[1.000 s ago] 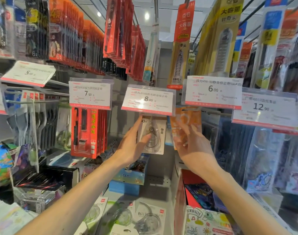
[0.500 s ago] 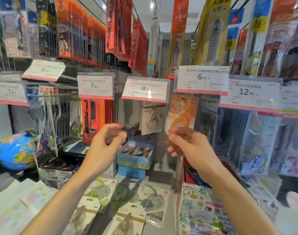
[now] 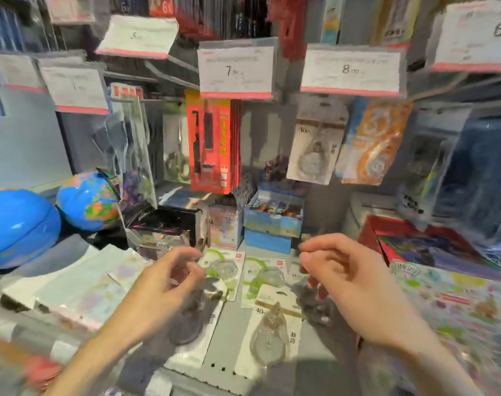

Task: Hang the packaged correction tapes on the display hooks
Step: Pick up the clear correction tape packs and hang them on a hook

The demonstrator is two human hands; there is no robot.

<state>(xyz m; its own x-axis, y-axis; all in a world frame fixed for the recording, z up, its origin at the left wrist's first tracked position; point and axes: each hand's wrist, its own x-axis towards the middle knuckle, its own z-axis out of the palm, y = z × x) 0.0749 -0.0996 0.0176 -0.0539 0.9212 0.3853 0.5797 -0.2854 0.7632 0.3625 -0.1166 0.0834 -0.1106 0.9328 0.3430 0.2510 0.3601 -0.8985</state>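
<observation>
Left hand: left hand (image 3: 160,284) held over the shelf, fingers loosely curled; nothing visible in its grasp; frame blurred here, so whether a fingertip touches a package below cannot be told
Right hand: right hand (image 3: 349,284) held over the shelf, beside the left and apart from it; fingers relaxed and slightly bent, thumb near the forefinger; no item between them
Loose stock: packaged correction tapes lying flat on the grey shelf (image 3: 229,324), below and between the hands; one white card with clear tape body (image 3: 270,335) nearest the camera, marked 40m; two green-trimmed packages (image 3: 223,267) and (image 3: 265,277) just behind it, side by side; another white package (image 3: 192,335) partly under the left hand
Hung stock: one white correction tape package (image 3: 315,150) hanging below the price tag reading 8 (image 3: 350,68); hook itself hidden behind the tag; an orange package (image 3: 372,144) hangs just beside it on the right
Adjacent display: red packages (image 3: 215,144) hanging under the price tag reading 7 (image 3: 236,71); small blue boxes (image 3: 272,218) stacked at the back of the shelf
Left of shelf: two blue globes (image 3: 18,224) and (image 3: 86,200), near each other
Image quality: strong motion blur; small print unreadable
</observation>
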